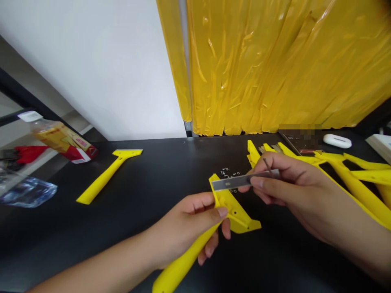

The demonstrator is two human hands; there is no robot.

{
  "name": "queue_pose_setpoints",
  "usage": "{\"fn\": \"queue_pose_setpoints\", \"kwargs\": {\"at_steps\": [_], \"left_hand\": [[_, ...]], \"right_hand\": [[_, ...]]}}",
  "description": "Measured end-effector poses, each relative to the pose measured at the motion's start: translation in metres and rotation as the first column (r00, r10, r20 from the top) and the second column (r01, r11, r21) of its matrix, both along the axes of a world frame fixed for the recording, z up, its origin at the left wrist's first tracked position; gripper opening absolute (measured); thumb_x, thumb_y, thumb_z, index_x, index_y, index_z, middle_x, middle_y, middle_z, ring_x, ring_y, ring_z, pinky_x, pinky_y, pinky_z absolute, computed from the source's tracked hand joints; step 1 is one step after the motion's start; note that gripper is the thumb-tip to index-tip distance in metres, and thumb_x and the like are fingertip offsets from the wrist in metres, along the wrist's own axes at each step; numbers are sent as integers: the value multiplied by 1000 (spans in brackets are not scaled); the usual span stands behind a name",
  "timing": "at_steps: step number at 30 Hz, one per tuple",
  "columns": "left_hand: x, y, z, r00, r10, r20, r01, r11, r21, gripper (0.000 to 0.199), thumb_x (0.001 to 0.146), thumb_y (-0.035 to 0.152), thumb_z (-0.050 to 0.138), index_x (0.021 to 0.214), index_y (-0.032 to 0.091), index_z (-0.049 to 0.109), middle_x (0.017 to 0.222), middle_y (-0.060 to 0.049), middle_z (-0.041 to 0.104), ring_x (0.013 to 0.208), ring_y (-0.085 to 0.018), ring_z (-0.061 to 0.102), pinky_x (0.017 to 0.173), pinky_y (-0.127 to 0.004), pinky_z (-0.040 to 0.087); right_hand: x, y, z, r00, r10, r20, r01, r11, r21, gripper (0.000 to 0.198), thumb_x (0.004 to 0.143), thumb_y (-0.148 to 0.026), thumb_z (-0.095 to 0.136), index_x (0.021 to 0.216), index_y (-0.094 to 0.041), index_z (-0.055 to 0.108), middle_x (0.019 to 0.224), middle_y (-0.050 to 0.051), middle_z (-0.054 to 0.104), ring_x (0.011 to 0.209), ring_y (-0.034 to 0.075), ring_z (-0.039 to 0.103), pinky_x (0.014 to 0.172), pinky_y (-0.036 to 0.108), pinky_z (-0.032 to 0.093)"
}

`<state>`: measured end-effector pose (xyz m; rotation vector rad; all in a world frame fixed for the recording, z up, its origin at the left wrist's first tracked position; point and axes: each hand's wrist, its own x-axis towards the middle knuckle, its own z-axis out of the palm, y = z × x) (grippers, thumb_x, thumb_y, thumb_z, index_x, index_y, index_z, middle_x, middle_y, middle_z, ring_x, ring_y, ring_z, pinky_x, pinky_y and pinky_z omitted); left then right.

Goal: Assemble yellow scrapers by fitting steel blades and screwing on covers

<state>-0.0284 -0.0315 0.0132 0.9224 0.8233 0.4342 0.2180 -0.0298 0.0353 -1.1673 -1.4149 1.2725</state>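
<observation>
My left hand [195, 219] is closed round the neck of a yellow scraper [186, 260], its thumb pressed on the plastic near the wide head. A flat grey metal blade [230, 182] is pinched between the thumb and fingers of my right hand [281, 179]. The blade's far end lies against or just over the upper corner of the scraper head; I cannot tell whether they touch. A thin dark rod [266, 164] sticks up from between my right fingers, its lower part hidden. Small screws and nuts [226, 171] lie on the table behind the scraper head.
Another yellow scraper [106, 175] with a blade edge lies at left on the black table [91, 244]. Several yellow scraper parts [363, 179] are piled at right, partly behind my right hand. A white case [337, 141] sits at the back right, and bottles [61, 138] at far left.
</observation>
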Motion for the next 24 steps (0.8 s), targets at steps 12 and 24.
{"fn": "queue_pose_setpoints", "kwargs": {"at_steps": [12, 24], "left_hand": [[0, 0, 3, 988, 150, 48, -153, 985, 73, 33, 104, 50, 72, 99, 18, 68, 84, -1, 71, 47, -5, 56, 40, -13, 49], [-1, -6, 4, 986, 60, -153, -23, 972, 233, 43, 104, 60, 66, 91, 19, 65, 60, 5, 56, 44, -6, 49, 39, -12, 45]], "right_hand": [[-12, -6, -7, 942, 55, 330, -64, 998, 18, 20, 100, -44, 68, 94, -26, 73, 85, 2, 71, 80, 19, 64, 65, 29, 49], [-15, -11, -16, 939, 176, 295, -163, 984, -67, 32, 102, -46, 65, 80, -24, 60, 75, -3, 58, 72, 15, 51, 63, 28, 40]]}}
